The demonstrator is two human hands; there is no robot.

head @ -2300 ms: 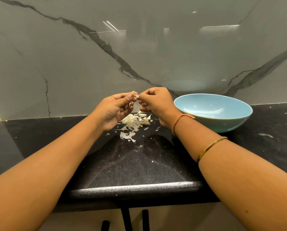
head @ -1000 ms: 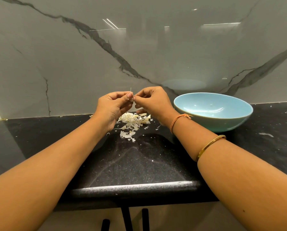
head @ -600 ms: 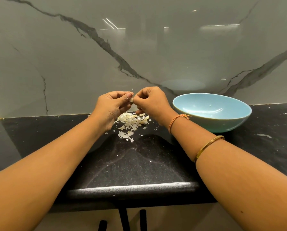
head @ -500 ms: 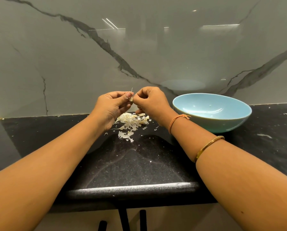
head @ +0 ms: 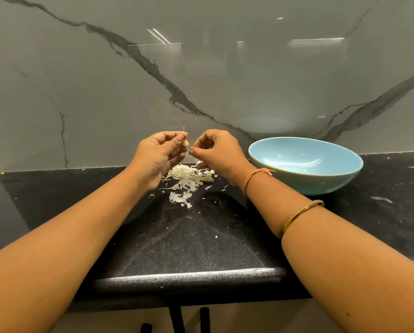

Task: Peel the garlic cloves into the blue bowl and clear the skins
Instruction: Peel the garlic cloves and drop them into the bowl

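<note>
Pinching a clove (head: 185, 143) in the left grip (head: 159, 153), thumb and forefinger closed on it, with a thin wisp sticking up above the fingers. Held raised over the worktop (head: 189, 236), left of the bowl (head: 309, 181) and not in it. Mostly hidden behind the fingertips, so peeled or unpeeled: impossible to tell. Just beside it, across a narrow gap, the right grip (head: 216, 150), fingers curled, thumb and forefinger tips pressed together. Something pale at those tips, too small to call a scrap of skin or nothing at all. Below both, a loose heap of skins (head: 189, 176) on the worktop, its far edge partly covered by the 2 wrists, with stray flecks scattered around. Inside the bowl, only a few pale specks and a yellowish patch low on the near side, with the bottom hidden by the near wall. On the right forearm, 1 orange thread (head: 249, 181) and 1 gold bangle (head: 299, 216). Both arms cut off at the lower edge, likewise 2 dark bars (head: 176, 318) under the worktop's front lip.
</note>
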